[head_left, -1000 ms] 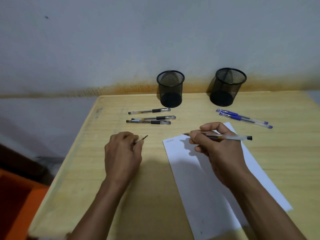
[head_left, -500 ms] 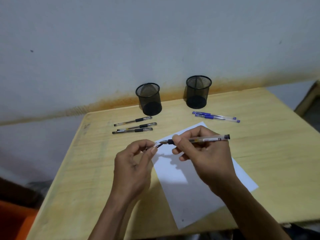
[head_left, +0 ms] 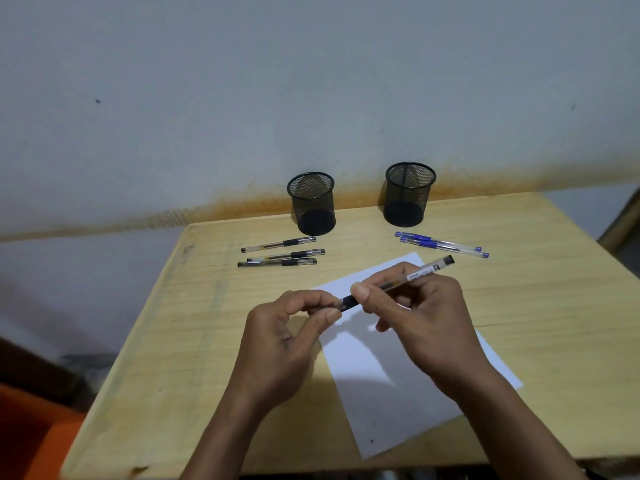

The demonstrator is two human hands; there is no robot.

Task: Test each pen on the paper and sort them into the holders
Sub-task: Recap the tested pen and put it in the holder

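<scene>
My right hand (head_left: 420,322) grips a clear black-ink pen (head_left: 412,276) above the white paper (head_left: 398,386). My left hand (head_left: 284,337) pinches the pen's cap at the tip end (head_left: 348,302), fingers curled round it. Three black pens (head_left: 282,252) lie in a row in front of the left mesh holder (head_left: 312,203). Two blue pens (head_left: 441,243) lie in front of the right mesh holder (head_left: 409,194). Both holders look empty.
The wooden table (head_left: 194,341) stands against a grey wall. Its left edge drops to the floor, where something orange (head_left: 31,434) sits. The paper lies slanted at the table's middle right.
My right hand lifted the pen off the paper. My left hand came over with the cap and now meets the pen's tip. The camera view also shifted.
</scene>
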